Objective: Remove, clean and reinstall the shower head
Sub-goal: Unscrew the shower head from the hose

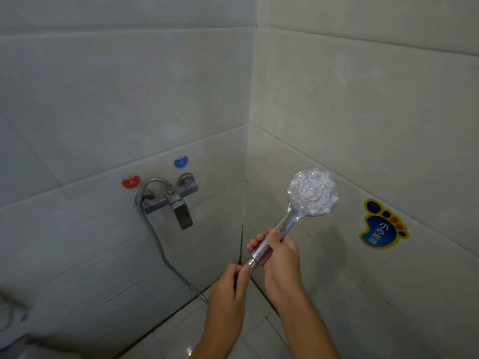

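On the left wall I see the faucet [178, 200] with its hose [166, 257] trailing down. My left hand [228, 283] pinches the hose nut below the shower head [312, 194], whose handle my right hand [280, 257] grips, foamy face up, near the corner.

A bathroom, the tiled shower corner of a home. Pale glossy wall tiles [129, 99] meeting at a corner, dark grout lines. Chrome mixer tap [172, 200] fixed to the wall, red dot [131, 181] and blue dot [180, 161] above it for hot and cold. Metal hose [166, 257] hanging from it. Foot-shaped sticker [382, 225] with Chinese characters low on the right wall. Tiled floor [181, 327] below.
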`<state>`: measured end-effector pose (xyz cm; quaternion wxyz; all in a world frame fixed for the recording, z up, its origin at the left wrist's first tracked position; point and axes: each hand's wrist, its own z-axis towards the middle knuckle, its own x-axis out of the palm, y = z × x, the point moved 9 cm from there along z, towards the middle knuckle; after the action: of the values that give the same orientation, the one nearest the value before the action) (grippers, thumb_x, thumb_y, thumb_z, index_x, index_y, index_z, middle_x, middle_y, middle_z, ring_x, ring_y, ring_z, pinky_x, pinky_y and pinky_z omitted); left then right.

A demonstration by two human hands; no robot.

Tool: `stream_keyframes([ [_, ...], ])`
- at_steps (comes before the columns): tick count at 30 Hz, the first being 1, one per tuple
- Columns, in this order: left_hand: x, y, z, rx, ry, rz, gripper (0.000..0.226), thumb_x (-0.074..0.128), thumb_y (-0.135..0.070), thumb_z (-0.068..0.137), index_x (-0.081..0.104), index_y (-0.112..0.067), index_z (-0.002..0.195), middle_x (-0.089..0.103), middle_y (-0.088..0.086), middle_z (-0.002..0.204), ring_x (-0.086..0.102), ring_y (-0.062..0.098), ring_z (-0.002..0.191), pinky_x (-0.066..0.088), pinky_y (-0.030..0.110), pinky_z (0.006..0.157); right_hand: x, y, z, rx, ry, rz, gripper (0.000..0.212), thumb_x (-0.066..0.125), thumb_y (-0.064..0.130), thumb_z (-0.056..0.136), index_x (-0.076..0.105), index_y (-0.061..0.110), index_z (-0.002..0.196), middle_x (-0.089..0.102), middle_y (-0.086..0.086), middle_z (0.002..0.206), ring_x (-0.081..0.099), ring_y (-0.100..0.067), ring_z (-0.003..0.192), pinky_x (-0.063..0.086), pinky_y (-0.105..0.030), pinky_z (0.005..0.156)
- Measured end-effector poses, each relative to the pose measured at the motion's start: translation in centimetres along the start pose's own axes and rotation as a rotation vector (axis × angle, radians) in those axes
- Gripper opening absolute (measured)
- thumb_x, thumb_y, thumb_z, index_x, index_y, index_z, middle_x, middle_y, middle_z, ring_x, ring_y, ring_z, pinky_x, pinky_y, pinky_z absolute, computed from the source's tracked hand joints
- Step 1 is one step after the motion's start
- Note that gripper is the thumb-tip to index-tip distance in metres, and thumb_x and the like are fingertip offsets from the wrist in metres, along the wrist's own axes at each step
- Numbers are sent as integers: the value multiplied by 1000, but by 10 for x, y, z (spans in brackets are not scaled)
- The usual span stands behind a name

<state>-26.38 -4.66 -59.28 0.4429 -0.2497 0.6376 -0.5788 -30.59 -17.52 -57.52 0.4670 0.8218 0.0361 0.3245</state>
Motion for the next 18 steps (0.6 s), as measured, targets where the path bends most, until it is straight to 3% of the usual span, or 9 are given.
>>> stream_keyframes([
  [2,2,1,0,9,21,10,26,51,-53,86,54,-29,76,45,-8,52,40,7,48,36,34,48,1,0,-2,3,2,4,22,41,14,104,50,5,87,56,-11,72,61,-20,60,55,-34,63],
  [5,3,1,-3,26,39,19,16,66,-34,85,51,-33,88,48,-1,59,44,6,53,45,37,52,1,-1,-4,11,0,0,24,41,14,104,52,5,84,58,-9,69,62,-20,60,54,-36,67],
  [7,-1,0,-5,54,7,30,18,64,-24,88,48,-33,88,54,6,69,47,5,54,43,29,53,2,-3,-5,16,10,-7,25,41,15,104,52,5,84,59,-9,69,63,-19,60,54,-37,69],
  [10,-4,-4,-6,65,2,55,14,58,-34,91,51,-30,80,53,-1,61,45,3,52,37,22,50,4,-4,-5,22,11,1,24,42,16,104,52,5,85,58,-9,69,63,-19,59,54,-38,70],
  [14,-5,-4,-6,44,8,67,39,38,-54,88,58,-23,75,48,-6,52,42,4,47,32,22,47,5,-9,-8,32,22,-3,23,42,17,104,52,5,87,59,-8,70,63,-20,61,54,-39,71],
  [16,-4,0,-8,31,22,34,32,45,-59,87,54,-29,81,48,-7,54,42,4,49,36,26,48,5,-11,-9,40,22,-1,21,42,18,104,52,6,90,59,-8,71,64,-19,61,55,-38,70],
  [18,-5,2,-10,25,36,10,20,61,-47,85,48,-33,92,51,-3,60,46,6,53,44,33,51,4,-12,-11,43,15,9,21,42,17,104,52,6,90,58,-8,71,63,-19,61,55,-36,68],
])
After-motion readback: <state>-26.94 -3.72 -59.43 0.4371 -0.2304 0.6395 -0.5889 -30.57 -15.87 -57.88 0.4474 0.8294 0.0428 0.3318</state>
